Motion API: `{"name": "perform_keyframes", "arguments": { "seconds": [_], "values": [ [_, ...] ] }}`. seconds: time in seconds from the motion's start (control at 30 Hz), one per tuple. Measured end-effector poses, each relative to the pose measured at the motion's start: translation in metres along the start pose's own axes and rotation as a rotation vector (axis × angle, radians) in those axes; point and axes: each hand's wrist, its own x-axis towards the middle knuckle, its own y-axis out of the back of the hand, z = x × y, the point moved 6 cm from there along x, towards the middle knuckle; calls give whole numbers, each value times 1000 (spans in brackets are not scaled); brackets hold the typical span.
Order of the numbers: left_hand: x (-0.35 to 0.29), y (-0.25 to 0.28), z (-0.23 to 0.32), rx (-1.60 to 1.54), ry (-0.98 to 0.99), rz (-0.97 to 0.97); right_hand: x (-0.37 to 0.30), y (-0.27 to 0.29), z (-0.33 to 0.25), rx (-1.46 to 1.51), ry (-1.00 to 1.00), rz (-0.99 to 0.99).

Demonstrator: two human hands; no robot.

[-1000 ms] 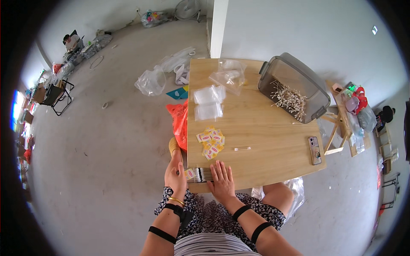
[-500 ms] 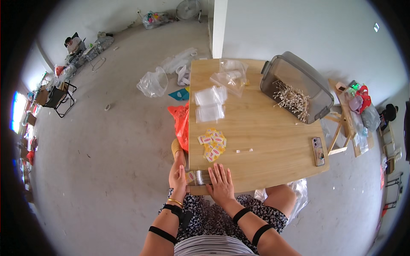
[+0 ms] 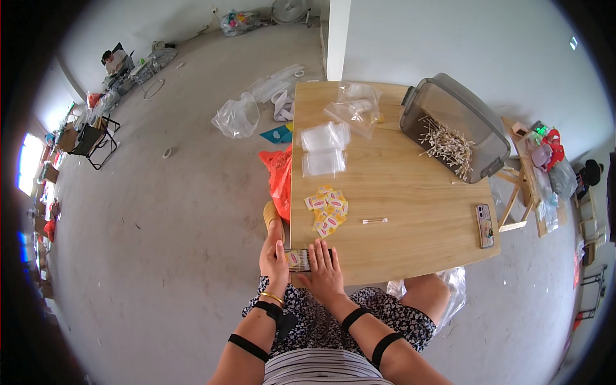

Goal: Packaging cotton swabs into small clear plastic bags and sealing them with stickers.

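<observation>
Head view | left hand (image 3: 274, 258) pinches packet stack (image 3: 298, 259) at table (image 3: 410, 212) near edge — right hand (image 3: 325, 273) flat, fingers spread on it | step: squaring stack | next likely needs steady grip

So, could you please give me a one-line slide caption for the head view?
Both hands, left hand and right hand, press a small packet at the wooden table edge.

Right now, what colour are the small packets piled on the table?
Yellow with red and white markings, clearest in the head view.
</observation>
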Motion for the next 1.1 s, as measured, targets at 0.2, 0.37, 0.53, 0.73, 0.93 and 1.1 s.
{"name": "perform_keyframes", "arguments": {
  "seconds": [0.2, 0.37, 0.53, 0.73, 0.93, 1.1],
  "values": [
    [9, 31, -13, 51, -272, 194, 0, 11, -2, 64, -3, -62],
    [3, 30, 7, 297, -70, 92, -7, 12, 21, -69, 12, -72],
    [7, 26, 1, 267, -212, 79, 3, 0, -13, -82, 75, -150],
    [10, 19, -5, 245, -286, 56, 6, 5, -12, 22, 13, -72],
    [12, 53, 8, 411, -126, 13, 6, 28, 25, 263, 20, 40],
    [-23, 8, 100, 302, -478, 12, -23, 73, 137, 197, -276, 256]
  ]
}}
